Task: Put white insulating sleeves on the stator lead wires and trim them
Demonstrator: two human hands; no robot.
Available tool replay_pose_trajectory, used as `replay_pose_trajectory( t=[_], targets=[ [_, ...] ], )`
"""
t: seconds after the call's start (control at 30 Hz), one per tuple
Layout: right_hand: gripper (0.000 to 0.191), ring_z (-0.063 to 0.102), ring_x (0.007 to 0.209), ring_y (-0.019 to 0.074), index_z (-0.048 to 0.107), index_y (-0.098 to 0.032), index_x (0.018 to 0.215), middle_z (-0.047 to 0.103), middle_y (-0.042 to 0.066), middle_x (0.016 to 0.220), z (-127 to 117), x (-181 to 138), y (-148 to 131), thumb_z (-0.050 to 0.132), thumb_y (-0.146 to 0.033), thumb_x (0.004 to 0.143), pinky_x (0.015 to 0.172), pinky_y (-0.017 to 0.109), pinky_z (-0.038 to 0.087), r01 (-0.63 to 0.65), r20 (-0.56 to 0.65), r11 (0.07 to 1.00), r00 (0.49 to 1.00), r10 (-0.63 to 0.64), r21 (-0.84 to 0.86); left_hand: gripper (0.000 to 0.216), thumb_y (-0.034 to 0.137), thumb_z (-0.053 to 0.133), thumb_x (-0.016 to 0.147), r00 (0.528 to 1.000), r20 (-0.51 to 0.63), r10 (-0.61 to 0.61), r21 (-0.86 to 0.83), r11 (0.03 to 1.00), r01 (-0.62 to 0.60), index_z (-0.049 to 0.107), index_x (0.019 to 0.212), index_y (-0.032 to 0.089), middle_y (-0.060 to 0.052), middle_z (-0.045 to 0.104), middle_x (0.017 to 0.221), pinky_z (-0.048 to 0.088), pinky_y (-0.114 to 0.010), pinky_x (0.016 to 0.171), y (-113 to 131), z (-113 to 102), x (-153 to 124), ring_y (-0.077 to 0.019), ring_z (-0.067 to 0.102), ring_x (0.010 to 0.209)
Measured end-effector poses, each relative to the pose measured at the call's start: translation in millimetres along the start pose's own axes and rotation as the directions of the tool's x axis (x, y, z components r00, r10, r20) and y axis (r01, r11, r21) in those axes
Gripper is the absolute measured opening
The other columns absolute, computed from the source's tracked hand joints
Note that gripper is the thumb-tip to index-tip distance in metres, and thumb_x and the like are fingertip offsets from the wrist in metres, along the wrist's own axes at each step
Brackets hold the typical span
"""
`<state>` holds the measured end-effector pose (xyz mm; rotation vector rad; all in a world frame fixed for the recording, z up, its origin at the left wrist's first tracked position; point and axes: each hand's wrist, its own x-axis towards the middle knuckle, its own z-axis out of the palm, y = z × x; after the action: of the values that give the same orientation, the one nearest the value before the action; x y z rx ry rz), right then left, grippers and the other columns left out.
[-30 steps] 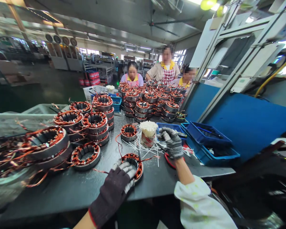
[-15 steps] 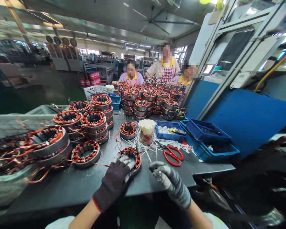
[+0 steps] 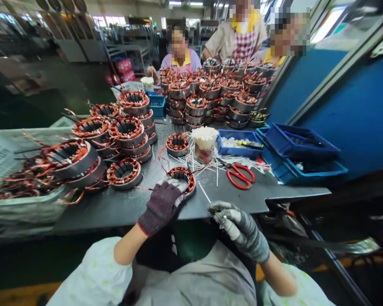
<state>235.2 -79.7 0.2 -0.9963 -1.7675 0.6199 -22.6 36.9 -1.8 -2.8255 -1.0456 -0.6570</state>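
Observation:
My left hand, in a dark knitted glove with pale fingertips, grips the near left side of a motor stator wound with copper wire. That stator lies flat on the dark table, its far rim showing past my fingers. To the right, at the table's front edge, my right hand in a grey glove is closed in a pinch. From its fingertips a thin white stick points up and left, apart from the stator. A second stator sits just behind, beside a tub of white sticks.
Red-handled scissors lie among loose white sticks. Blue bins stand at right, a smaller blue tray behind the scissors. Stator stacks and a pale crate are at left. Several co-workers are beyond more stators.
The view has tilted down, so my lap now shows. My right hand has drawn slightly towards my body, with the white stick showing more plainly. My left hand stays on the stator.

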Motion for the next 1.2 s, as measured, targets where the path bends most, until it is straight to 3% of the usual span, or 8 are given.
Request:
replay_pose_trajectory(
  t=[0.37, 0.53, 0.67, 0.8, 0.87, 0.93, 1.2],
  targets=[
    [0.024, 0.073, 0.102, 0.0140, 0.067, -0.026, 0.112, 0.075, 0.004, 0.114, 17.9, -11.1, -2.2, 0.055, -0.014, 0.096, 0.089, 0.023, 0.058, -0.041, 0.023, 0.998, 0.999, 0.042, -0.042, 0.031, 0.027, 0.047, 0.098, 0.999, 0.021, -0.031, -0.019, 0.999, 0.032, 0.066, 0.122, 0.021, -0.009, 0.072, 0.110, 0.044, -0.047, 0.099, 8.5, -12.0, 7.0, -0.0271, 0.062, 0.112],
    [0.021, 0.074, 0.100, 0.0175, 0.072, -0.024, 0.109, 0.076, 0.007, 0.113, 31.3, 9.2, 10.6, 0.056, -0.021, 0.096, 0.090, 0.029, 0.059, -0.089, 0.003, 0.996, 0.996, 0.089, 0.012, 0.035, 0.031, 0.050, 0.099, 0.986, -0.071, -0.152, -0.039, 0.988, 0.150, 0.061, 0.130, 0.019, -0.010, 0.071, 0.121, 0.044, -0.045, 0.102, 19.7, -7.7, 8.7, -0.0271, 0.062, 0.115],
    [0.017, 0.074, 0.098, 0.0221, 0.075, -0.024, 0.097, 0.077, 0.008, 0.108, 47.0, 41.1, 22.9, 0.062, -0.035, 0.091, 0.091, 0.036, 0.059, -0.275, -0.057, 0.928, 0.953, 0.298, 0.249, 0.042, 0.031, 0.050, 0.099, 0.926, -0.190, -0.326, -0.068, 0.945, 0.319, 0.056, 0.137, 0.016, -0.013, 0.068, 0.130, 0.043, -0.047, 0.106, 28.0, 4.7, 12.1, -0.0296, 0.060, 0.123],
    [0.024, 0.069, 0.059, 0.0190, 0.069, -0.023, 0.089, 0.074, 0.003, 0.071, 57.7, 61.2, 28.3, 0.067, -0.047, 0.086, 0.057, 0.032, 0.058, -0.456, -0.047, 0.776, 0.849, 0.526, 0.436, 0.030, 0.031, 0.057, 0.095, 0.861, -0.267, -0.432, -0.222, 0.897, 0.382, 0.065, 0.122, 0.020, -0.008, 0.074, 0.117, 0.043, -0.045, 0.108, 31.8, 10.3, 16.2, -0.0251, 0.066, 0.114],
    [0.028, 0.061, 0.048, 0.0159, 0.065, -0.023, 0.086, 0.067, -0.001, 0.060, 59.0, 64.0, 27.6, 0.072, -0.050, 0.081, 0.047, 0.029, 0.052, -0.513, -0.013, 0.680, 0.794, 0.608, 0.524, 0.022, 0.030, 0.058, 0.096, 0.872, -0.259, -0.415, -0.277, 0.897, 0.344, 0.069, 0.113, 0.023, -0.004, 0.076, 0.110, 0.043, -0.044, 0.108, 32.7, 8.0, 17.5, -0.0225, 0.067, 0.110],
    [0.032, 0.058, 0.047, 0.0141, 0.063, -0.022, 0.083, 0.065, -0.003, 0.057, 58.1, 64.0, 25.9, 0.075, -0.050, 0.077, 0.047, 0.027, 0.049, -0.535, 0.007, 0.622, 0.761, 0.649, 0.572, 0.019, 0.029, 0.058, 0.096, 0.894, -0.247, -0.374, -0.293, 0.908, 0.299, 0.071, 0.109, 0.025, -0.002, 0.077, 0.107, 0.042, -0.043, 0.108, 33.4, 4.4, 18.0, -0.0209, 0.067, 0.110],
    [0.021, 0.057, 0.057, 0.0142, 0.068, -0.021, 0.075, 0.066, 0.000, 0.065, 55.3, 69.5, 28.7, 0.069, -0.042, 0.076, 0.057, 0.029, 0.050, -0.532, -0.068, 0.782, 0.811, 0.580, 0.326, 0.027, 0.024, 0.058, 0.093, 0.955, -0.196, -0.225, -0.110, 0.972, 0.206, 0.071, 0.116, 0.026, -0.005, 0.076, 0.108, 0.038, -0.049, 0.105, 34.9, -2.4, 16.7, -0.0261, 0.065, 0.112]
  ],
)
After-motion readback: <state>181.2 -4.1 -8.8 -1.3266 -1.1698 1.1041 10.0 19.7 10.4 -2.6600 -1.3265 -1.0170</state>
